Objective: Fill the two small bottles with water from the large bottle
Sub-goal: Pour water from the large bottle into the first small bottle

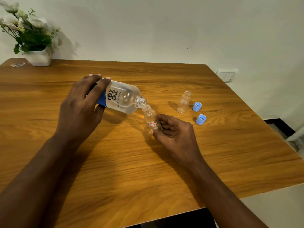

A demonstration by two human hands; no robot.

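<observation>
My left hand (82, 102) grips the large clear bottle (122, 98) with a blue and white label, tipped almost flat with its open neck pointing right and down. That neck touches the mouth of a small clear bottle (151, 118), which leans left and holds some water. My right hand (172, 129) holds this small bottle at its base, just above the table. A second small clear bottle (183, 102) stands upright and uncapped to the right; it looks empty.
Two blue caps (197, 106) (201, 119) lie on the wooden table (115, 162) right of the standing bottle. A white pot of flowers (38, 57) sits at the far left corner. The table's right edge runs close to the caps.
</observation>
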